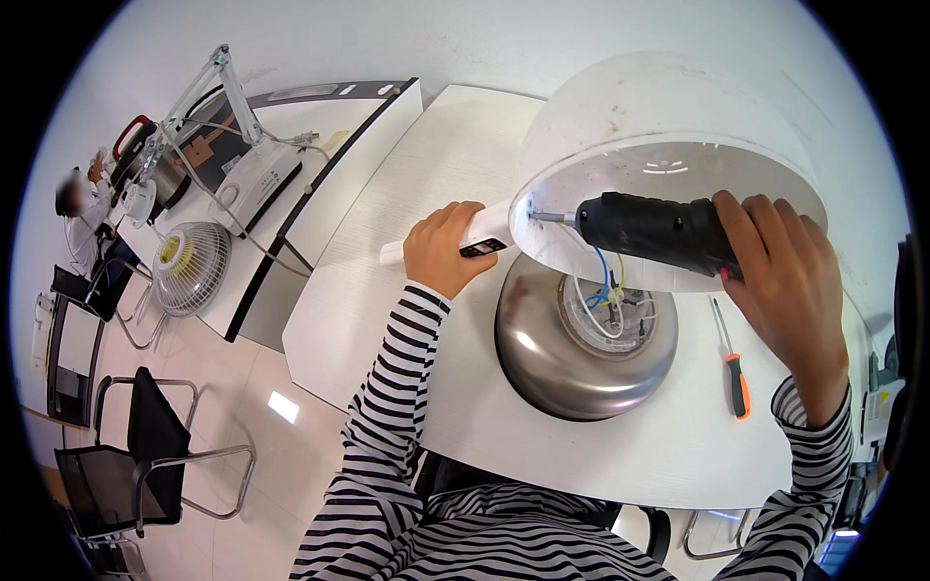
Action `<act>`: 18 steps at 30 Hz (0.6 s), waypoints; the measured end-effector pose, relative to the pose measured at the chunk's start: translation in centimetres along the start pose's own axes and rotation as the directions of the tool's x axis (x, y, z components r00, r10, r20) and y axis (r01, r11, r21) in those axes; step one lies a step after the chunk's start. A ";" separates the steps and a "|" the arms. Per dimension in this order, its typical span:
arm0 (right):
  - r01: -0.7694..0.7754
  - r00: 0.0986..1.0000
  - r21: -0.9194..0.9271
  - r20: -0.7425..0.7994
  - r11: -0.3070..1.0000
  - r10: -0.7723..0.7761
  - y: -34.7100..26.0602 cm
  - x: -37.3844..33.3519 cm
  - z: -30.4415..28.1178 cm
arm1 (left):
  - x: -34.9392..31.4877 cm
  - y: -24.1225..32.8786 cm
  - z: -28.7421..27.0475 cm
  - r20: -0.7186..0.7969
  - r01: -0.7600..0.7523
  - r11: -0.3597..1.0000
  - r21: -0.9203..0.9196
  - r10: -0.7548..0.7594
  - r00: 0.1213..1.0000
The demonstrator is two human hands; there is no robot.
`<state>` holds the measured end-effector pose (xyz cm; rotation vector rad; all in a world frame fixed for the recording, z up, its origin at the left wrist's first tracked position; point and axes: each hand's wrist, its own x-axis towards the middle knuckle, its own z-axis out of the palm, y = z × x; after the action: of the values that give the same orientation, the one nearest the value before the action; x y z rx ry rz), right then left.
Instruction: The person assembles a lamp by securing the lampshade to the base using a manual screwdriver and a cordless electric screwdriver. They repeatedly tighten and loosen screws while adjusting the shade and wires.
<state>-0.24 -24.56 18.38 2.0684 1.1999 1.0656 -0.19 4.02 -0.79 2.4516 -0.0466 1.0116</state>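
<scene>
My left hand (441, 247) grips the white handle (484, 232) of a white round appliance shell (659, 116), tilted up with its open underside toward me. My right hand (785, 281) holds a black electric screwdriver (654, 232), whose metal bit touches the inside wall of the shell at the handle side. Below the shell a steel inner pot (572, 358) lies upside down on the white table (387, 300), with blue, yellow and white wires (603, 286) running from its round base up into the shell.
An orange-handled screwdriver (736, 373) lies on the table right of the pot. A second table at left carries a small white fan (192, 266), a white appliance (257, 174) and cables. Another person (82, 208) sits far left. Black chairs (145, 445) stand on the floor.
</scene>
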 end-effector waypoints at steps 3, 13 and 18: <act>-0.004 1.000 -0.007 0.005 1.000 0.004 0.0 0.0 0.0 | 0.0 -0.1 0.1 -0.007 -0.007 1.000 0.003 0.007 1.000; -0.013 1.000 0.018 0.016 1.000 0.013 -0.1 -0.1 -0.1 | 0.0 -0.1 0.0 -0.005 -0.018 1.000 0.006 0.018 1.000; 0.011 1.000 -0.035 -0.003 0.999 -0.011 -0.1 0.0 0.0 | 0.0 -0.1 0.0 0.015 -0.006 1.000 0.007 0.006 1.000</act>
<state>-0.30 -24.49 18.32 2.0326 1.1844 1.0776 -0.15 4.09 -0.79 2.4671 -0.0561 0.9974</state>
